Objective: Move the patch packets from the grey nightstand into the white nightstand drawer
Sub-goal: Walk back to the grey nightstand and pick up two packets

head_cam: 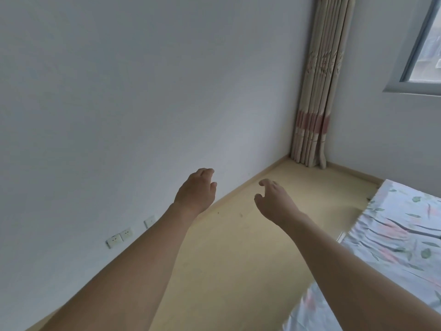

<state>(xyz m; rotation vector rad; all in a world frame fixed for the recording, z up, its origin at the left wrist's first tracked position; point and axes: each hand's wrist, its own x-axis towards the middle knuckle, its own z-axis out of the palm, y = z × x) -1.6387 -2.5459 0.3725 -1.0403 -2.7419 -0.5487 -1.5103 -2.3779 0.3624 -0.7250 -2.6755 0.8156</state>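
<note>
Above the yellow floor point(238, 247) | we are holding our left hand point(195, 192) and right hand point(274, 201) out, fingers loosely curled, gripping nothing | packets and nightstands are lying outside our view | floral bedsheet point(393, 235) at right

Open yellow floor point(238, 247) runs ahead between the white wall point(119, 91) on the left and the bed point(393, 235) on the right; the gathered curtain point(319, 91) fills the far corner.

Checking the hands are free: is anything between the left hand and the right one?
Nothing held: in the head view only bare floor shows between the left hand and right hand.
</note>
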